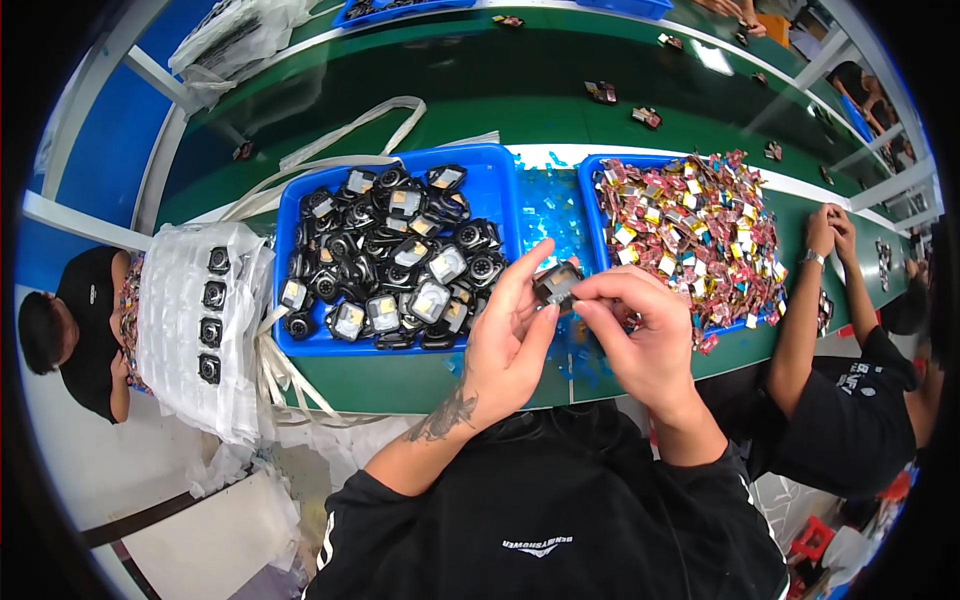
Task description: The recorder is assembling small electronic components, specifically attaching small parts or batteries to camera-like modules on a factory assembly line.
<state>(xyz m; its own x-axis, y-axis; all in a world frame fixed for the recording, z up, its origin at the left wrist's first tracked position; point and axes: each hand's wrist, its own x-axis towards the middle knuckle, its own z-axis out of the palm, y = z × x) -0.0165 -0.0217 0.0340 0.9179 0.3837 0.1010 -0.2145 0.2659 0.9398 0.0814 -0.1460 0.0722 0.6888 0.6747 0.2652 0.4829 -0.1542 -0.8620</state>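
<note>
I see my left hand [505, 340] and right hand [640, 335] pinching a small black camera module [556, 284] between their fingertips, just beyond them a blue tray [490, 180] of like modules left and a blue bin of colourful small packets [690, 230] right.

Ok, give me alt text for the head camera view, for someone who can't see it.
Both hands, left and right, hold a small black part over a green bench. Behind them sit a blue bin of black parts and another bin of small colourful pieces.
</note>
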